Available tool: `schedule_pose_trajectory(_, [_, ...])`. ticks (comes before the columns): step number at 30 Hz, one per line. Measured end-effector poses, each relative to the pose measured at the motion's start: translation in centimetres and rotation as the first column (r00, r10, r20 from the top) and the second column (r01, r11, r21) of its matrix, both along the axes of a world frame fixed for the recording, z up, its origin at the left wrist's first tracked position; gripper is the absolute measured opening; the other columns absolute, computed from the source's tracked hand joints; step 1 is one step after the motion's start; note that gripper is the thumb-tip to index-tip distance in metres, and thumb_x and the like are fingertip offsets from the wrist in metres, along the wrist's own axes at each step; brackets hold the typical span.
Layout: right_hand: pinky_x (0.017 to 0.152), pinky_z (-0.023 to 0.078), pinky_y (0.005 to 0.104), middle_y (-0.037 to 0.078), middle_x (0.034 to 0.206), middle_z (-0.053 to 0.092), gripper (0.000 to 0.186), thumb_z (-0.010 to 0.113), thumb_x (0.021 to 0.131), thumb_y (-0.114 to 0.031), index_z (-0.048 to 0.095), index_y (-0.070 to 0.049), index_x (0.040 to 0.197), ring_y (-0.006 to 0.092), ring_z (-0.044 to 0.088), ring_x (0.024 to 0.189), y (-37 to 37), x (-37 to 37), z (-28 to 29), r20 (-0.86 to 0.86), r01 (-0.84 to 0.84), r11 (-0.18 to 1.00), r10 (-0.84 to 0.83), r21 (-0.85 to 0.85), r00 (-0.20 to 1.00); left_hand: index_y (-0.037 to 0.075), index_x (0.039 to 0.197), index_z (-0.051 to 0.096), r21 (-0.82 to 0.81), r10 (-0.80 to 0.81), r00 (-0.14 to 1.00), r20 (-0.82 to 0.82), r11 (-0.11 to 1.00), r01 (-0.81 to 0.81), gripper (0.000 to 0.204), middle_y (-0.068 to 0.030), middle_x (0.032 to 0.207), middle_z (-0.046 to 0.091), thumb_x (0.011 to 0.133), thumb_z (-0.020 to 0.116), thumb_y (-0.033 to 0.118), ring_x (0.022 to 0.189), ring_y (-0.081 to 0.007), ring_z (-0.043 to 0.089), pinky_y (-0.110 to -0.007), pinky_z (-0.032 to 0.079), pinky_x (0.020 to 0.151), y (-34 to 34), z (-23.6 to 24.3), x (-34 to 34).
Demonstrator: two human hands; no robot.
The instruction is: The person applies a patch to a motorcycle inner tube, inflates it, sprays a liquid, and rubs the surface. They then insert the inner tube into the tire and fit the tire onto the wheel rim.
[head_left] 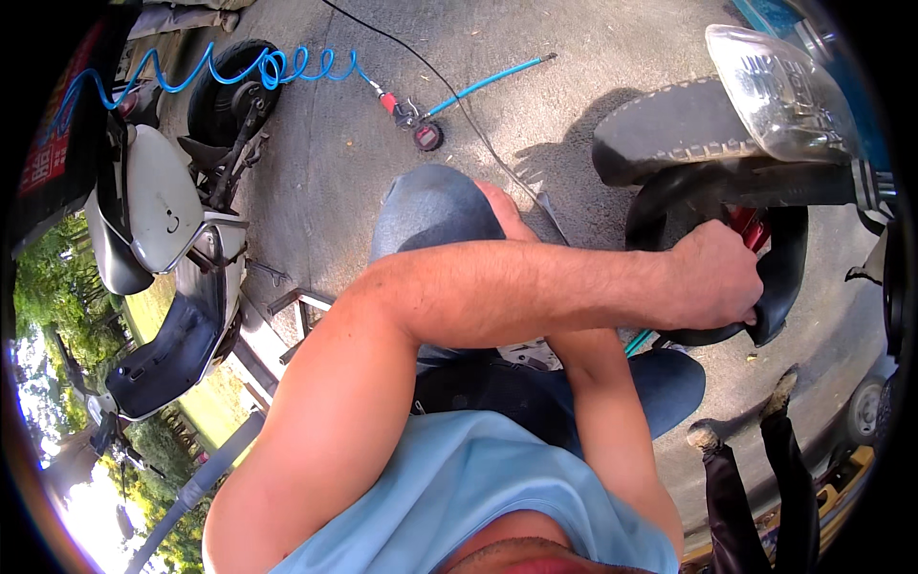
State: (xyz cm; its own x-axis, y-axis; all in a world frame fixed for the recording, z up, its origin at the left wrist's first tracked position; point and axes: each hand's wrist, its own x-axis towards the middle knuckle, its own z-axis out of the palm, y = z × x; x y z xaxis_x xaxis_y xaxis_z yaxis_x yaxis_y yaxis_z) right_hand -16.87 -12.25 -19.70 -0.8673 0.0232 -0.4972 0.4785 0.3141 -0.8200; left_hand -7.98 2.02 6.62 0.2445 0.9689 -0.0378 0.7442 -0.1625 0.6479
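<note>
My left hand (pixel 717 273) reaches across to the right, fingers curled down at a black, curved wheel part (pixel 782 258) with a red piece (pixel 751 228) in it; what they grip is hidden. Just above sit a dark treaded tyre (pixel 660 143) and a crumpled clear, shiny sheet or cover (pixel 775 91). My right hand (pixel 507 215) is mostly hidden behind my left forearm and my jeans-covered knee (pixel 430 206); its fingers do not show.
A red-handled inflator gauge (pixel 427 136) with blue hoses (pixel 488 83) and a black cable lie on the concrete ahead. A white scooter (pixel 158 196) and metal bars (pixel 287 301) are at left. A person's legs (pixel 727 488) are at lower right, another's (pixel 182 19) at top left.
</note>
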Motion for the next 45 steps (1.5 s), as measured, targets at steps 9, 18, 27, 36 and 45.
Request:
schedule_pose_trajectory(9, [0.127,0.025,0.0453,0.032,0.168,0.011,0.093,0.082,0.081,-0.025,0.035,-0.015,0.161,0.0440,0.018,0.156,2.2,-16.1,-6.3,0.098,0.653,0.730,-0.648,-0.203,0.755,-0.004,0.092,0.069,-0.267,0.004,0.920,0.393,0.957,0.110,0.025,-0.0199,0.081,0.072,0.089,0.068,0.021,0.083,-0.0375,0.074,-0.046,0.060,0.073,-1.9,-2.6,-4.1])
schedule_pose_trajectory(18, [0.118,0.037,0.0398,0.025,0.150,0.036,0.081,0.081,0.073,-0.018,0.054,-0.009,0.149,0.0391,0.043,0.137,6.2,-22.4,-9.0,0.141,0.857,0.502,-0.846,-0.121,0.515,-0.003,0.094,0.069,-0.339,0.100,0.881,0.463,0.938,0.072,0.029,-0.0197,0.086,0.072,0.088,0.072,0.025,0.085,-0.0385,0.072,-0.047,0.059,0.075,-1.6,-2.9,-4.9])
schedule_pose_trajectory(27, [0.047,0.049,0.0333,0.011,0.078,0.062,0.017,0.058,0.105,-0.018,0.056,-0.001,0.103,0.0170,0.061,0.057,4.9,-23.8,-4.1,0.492,0.695,-0.084,-0.767,-0.714,0.412,-0.001,0.091,0.072,-0.386,0.096,0.904,0.417,0.919,0.080,0.032,-0.0198,0.081,0.071,0.086,0.075,0.031,0.083,-0.0395,0.071,-0.049,0.058,0.075,-1.2,-3.3,-5.7])
schedule_pose_trajectory(36, [0.043,0.029,0.0241,-0.001,0.072,0.055,0.025,0.058,0.107,-0.024,0.064,-0.009,0.125,0.0039,0.043,0.053,3.0,-5.1,1.3,0.447,0.626,0.199,-0.543,-0.754,0.711,0.004,0.081,0.075,-0.126,0.013,0.958,0.287,0.992,0.024,0.038,-0.0187,0.071,0.069,0.087,0.072,0.041,0.073,-0.0390,0.072,-0.047,0.058,0.069,0.9,-3.0,-4.4])
schedule_pose_trajectory(45, [0.055,0.042,0.0260,0.001,0.074,0.054,0.036,0.042,0.113,-0.031,0.061,-0.001,0.105,0.0089,0.051,0.062,-0.3,22.3,11.9,0.421,0.842,-0.072,-0.887,-0.535,0.191,-0.006,0.093,0.068,0.089,-0.273,0.929,0.251,0.962,0.258,0.025,-0.0166,0.075,0.068,0.098,0.067,0.019,0.070,-0.0310,0.069,-0.042,0.054,0.066,5.6,-4.4,-4.7])
